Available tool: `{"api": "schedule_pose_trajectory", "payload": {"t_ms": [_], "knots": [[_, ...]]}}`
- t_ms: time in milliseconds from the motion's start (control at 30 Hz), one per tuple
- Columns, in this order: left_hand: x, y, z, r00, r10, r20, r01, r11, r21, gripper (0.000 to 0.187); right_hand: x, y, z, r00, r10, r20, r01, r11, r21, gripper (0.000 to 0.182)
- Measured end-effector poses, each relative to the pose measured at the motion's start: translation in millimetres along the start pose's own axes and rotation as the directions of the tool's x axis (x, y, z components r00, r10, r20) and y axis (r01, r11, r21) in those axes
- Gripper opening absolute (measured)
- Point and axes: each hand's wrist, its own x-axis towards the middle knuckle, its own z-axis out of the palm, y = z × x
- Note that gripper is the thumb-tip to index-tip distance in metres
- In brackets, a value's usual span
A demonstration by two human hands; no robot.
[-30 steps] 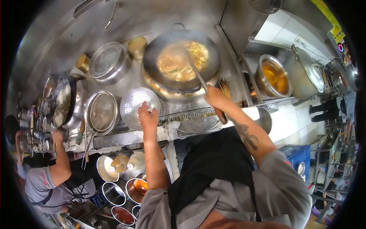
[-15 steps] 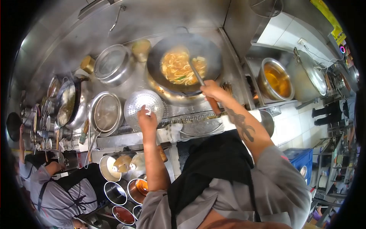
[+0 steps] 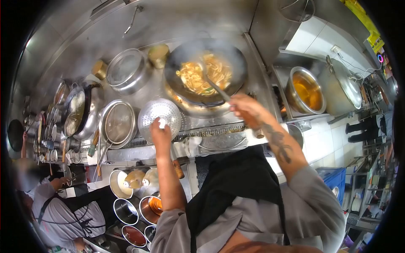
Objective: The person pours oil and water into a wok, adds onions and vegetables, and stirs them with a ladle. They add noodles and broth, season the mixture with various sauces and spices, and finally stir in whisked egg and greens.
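Noodles (image 3: pixel 211 76) with bits of green lie in a steaming black wok (image 3: pixel 175 80) on the stove. My right hand (image 3: pixel 249 109) is closed round the handle of a long wok ladle (image 3: pixel 217 89); its head is among the noodles. The wooden end of the handle (image 3: pixel 258 133) shows below my hand. My left hand (image 3: pixel 161 134) is over the near part of a round perforated strainer (image 3: pixel 158 110). Its fingers are drawn together around a small bright white spot, which I cannot make out.
Left of the strainer, a mesh sieve (image 3: pixel 119 122) rests on a metal pot. Behind it stands another covered pot (image 3: pixel 126 69). A pot of amber liquid (image 3: pixel 307 89) is at the right. Sauce containers (image 3: pixel 134 236) stand low left, near a co-worker (image 3: pixel 71 211).
My right hand has moved right and slightly down with the ladle, whose head has shifted left in the wok. The noodles have been turned over. My left hand has barely moved.
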Motion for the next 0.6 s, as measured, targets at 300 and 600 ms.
{"api": "schedule_pose_trajectory", "payload": {"t_ms": [300, 600], "knots": [[-6, 6, -11, 1.000, -0.022, -0.013, 0.023, 0.995, 0.098, 0.044, 44, 24, -9, 0.918, -0.343, -0.197, -0.137, 0.191, -0.972, 0.021], [-15, 23, -9, 0.996, -0.046, -0.081, 0.056, 0.991, 0.121, 0.039, -11, -37, -96, 0.978, 0.202, -0.059, -0.200, 0.804, -0.561, 0.014]]}}
